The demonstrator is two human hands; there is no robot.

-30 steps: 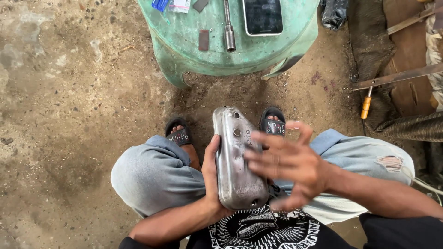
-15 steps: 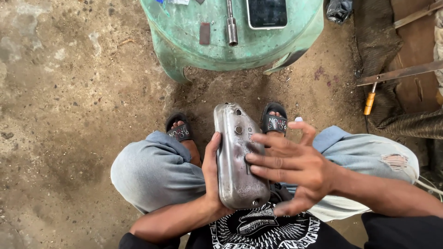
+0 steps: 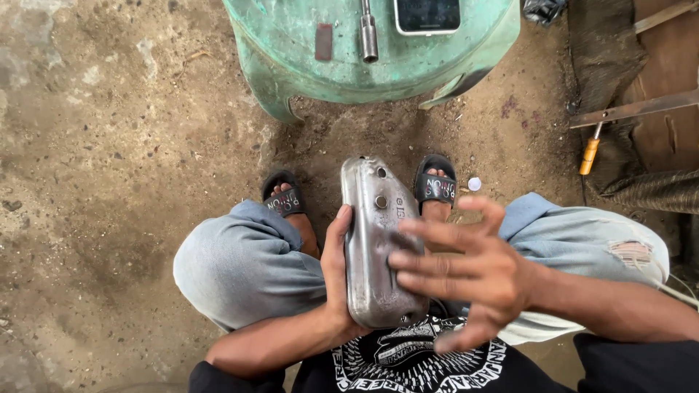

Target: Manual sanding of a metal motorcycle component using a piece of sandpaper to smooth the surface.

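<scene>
Metal cover (image 3: 375,244), dull and grey, stands upright between the squatting person's knees, just in front of the green plastic stool (image 3: 291,44). The left hand (image 3: 336,273) grips its left edge, fingers hidden behind it. The right hand (image 3: 473,273) rests spread fingers against its right side, blurred; the stool's far part is cut off.

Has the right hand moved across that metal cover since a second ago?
Yes. The right hand slid slightly down the metal cover, toward the person and away from the green stool.
</scene>
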